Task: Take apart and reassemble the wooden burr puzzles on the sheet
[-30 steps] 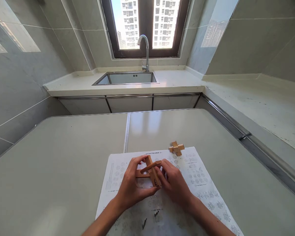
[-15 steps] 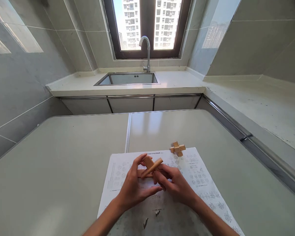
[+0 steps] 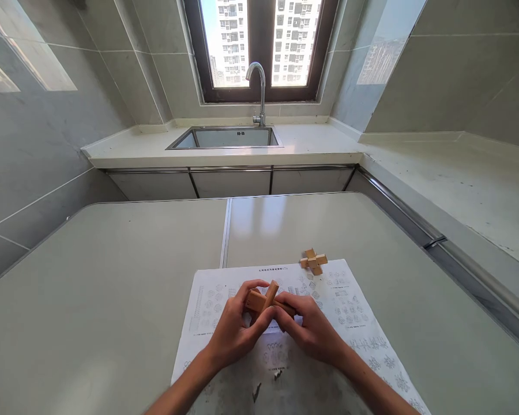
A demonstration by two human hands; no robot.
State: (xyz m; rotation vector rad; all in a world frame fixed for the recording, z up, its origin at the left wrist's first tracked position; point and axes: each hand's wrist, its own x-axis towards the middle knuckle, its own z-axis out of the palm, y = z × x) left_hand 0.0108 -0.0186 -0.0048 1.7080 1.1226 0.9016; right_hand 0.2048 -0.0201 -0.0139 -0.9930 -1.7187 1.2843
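Observation:
Several brown wooden puzzle sticks [image 3: 256, 301] are held between my two hands above a printed sheet [image 3: 328, 323]. One stick [image 3: 271, 294] slants upward across the others. My left hand [image 3: 239, 323] curls round the sticks from the left, fingers over the top and thumb below. My right hand [image 3: 305, 323] pinches the right end of a darker stick [image 3: 285, 308], its thumb meeting my left thumb. The fingers partly cover the pieces, so how they interlock cannot be made out. An assembled wooden burr puzzle [image 3: 313, 261] rests at the sheet's far edge.
The sheet lies on a pale table [image 3: 112, 300] with a seam [image 3: 225, 233] down its middle. Torn dark spots [image 3: 256, 392] show near the sheet's front. Beyond the table are a counter [image 3: 311, 138], a sink [image 3: 233, 138] and a faucet [image 3: 262, 95] under a window.
The sticks have turned in my hands; the slanting one now points more steeply upward. My left thumb has risen to the pieces, and both hands have drawn closer together.

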